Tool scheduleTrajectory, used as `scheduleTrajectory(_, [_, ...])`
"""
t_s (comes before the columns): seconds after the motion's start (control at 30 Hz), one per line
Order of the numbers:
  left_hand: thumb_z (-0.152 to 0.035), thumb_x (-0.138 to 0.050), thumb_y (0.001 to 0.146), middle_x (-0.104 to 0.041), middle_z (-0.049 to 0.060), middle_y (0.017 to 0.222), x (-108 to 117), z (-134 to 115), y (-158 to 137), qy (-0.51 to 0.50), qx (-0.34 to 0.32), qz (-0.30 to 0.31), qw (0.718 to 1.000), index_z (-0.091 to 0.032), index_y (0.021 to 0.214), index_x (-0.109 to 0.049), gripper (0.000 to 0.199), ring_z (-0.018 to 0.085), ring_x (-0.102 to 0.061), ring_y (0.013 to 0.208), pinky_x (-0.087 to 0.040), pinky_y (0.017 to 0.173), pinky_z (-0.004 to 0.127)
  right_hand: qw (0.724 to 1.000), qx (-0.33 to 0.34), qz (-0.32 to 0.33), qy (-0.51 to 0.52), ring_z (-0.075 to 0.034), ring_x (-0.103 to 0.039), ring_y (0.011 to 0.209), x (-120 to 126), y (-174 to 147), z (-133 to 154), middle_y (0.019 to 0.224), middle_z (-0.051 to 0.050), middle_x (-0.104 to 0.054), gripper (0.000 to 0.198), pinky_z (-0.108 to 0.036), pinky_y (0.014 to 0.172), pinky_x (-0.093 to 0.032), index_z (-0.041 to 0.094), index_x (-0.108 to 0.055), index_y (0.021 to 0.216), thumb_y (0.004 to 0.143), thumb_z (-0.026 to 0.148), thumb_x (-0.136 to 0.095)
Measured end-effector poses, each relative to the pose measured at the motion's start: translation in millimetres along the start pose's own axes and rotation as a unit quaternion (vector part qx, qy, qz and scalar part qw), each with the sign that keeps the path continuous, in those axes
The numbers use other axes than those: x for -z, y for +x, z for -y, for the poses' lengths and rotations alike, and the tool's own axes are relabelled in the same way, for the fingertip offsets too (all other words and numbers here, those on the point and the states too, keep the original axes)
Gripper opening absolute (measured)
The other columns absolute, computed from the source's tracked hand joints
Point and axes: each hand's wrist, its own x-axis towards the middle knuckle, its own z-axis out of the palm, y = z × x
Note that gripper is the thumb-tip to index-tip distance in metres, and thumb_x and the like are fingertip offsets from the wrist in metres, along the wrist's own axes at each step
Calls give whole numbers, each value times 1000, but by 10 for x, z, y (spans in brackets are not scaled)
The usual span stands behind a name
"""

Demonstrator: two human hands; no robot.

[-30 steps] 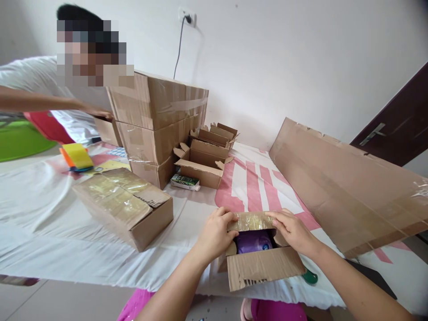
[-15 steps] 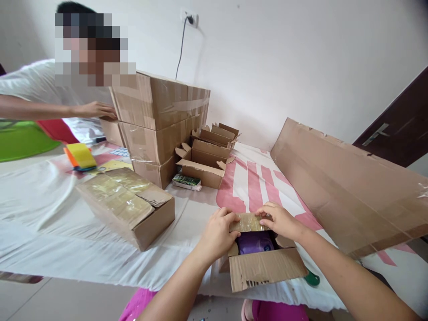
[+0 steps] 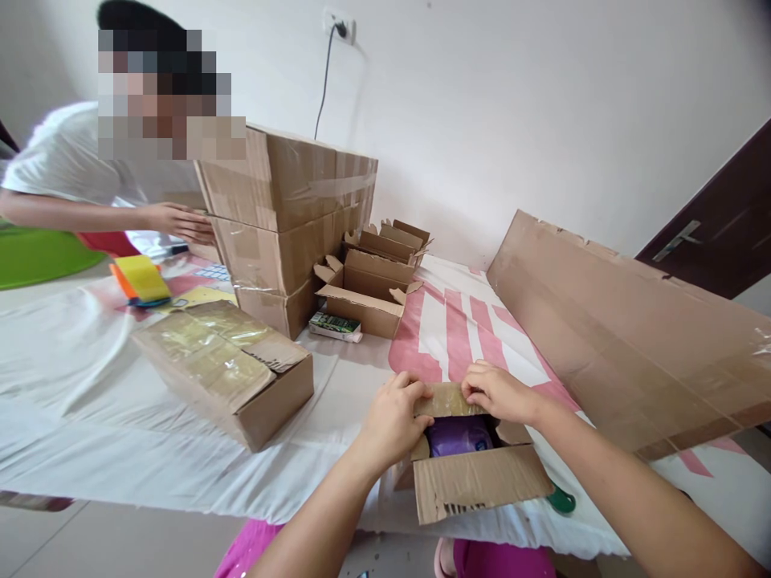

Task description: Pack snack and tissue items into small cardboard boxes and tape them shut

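Observation:
In front of me at the table's near edge sits a small cardboard box (image 3: 482,482), its near flap folded out toward me. A purple plastic-wrapped pack (image 3: 461,436) lies inside it. My left hand (image 3: 394,417) grips the left end of the box's far flap (image 3: 442,399), which has shiny tape on it. At the right end of that flap, my right hand (image 3: 497,391) pinches the edge, fingers curled together. Part of a green object (image 3: 562,499) shows beside the box's right side; the rest is hidden.
A taped carton (image 3: 222,361) lies to the left. Behind it rises a stack of cartons (image 3: 301,217), with a co-worker's hand (image 3: 181,222) at its left side. Open boxes (image 3: 367,293) and a small printed pack (image 3: 335,326) lie beyond. A large cardboard sheet (image 3: 620,337) leans at right.
My right hand's fingers have closed in on the flap's right end, and its wrist has shifted slightly. The left hand stays put. The co-worker's hand has moved lower along the stack.

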Motion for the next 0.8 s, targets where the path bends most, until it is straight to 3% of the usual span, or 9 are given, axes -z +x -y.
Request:
scheduleTrajectory(0.17, [-13,-74,70,-61,4,109,10,-15,3,4,6,7,1000,-23,98,-68,30,24,-56,104,-44,93,39,999,11,-33,-17,-19,-55,92,-29,-80,1,95,-4,-60,18,-32,81,-45,21,-61,94,82,7,-59])
scheduleTrajectory(0.37, [-14,-74,70,-61,4,108,7,-17,-4,1,-2,6,1000,-22,97,-68,28,24,-57,103,-45,92,38,999,14,-16,-32,-18,-55,85,-30,-56,-3,84,-2,-60,15,-32,78,-45,21,-60,83,83,7,-56])
scheduleTrajectory(0.57, [-14,-73,70,-61,4,109,16,-23,-4,-4,0,3,1000,-23,98,-68,29,23,-57,103,-44,93,38,999,2,-30,-11,-17,-57,88,-28,-30,21,92,-3,-59,18,-30,78,-46,21,-60,92,84,6,-53])
scheduleTrajectory(0.8, [-13,-75,69,-62,4,107,18,-32,7,-8,9,7,1000,-23,96,-69,29,23,-57,102,-45,91,37,999,37,-4,-33,-17,-55,84,-5,-117,1,86,-3,-57,19,-30,75,-46,21,-60,81,84,6,-49])
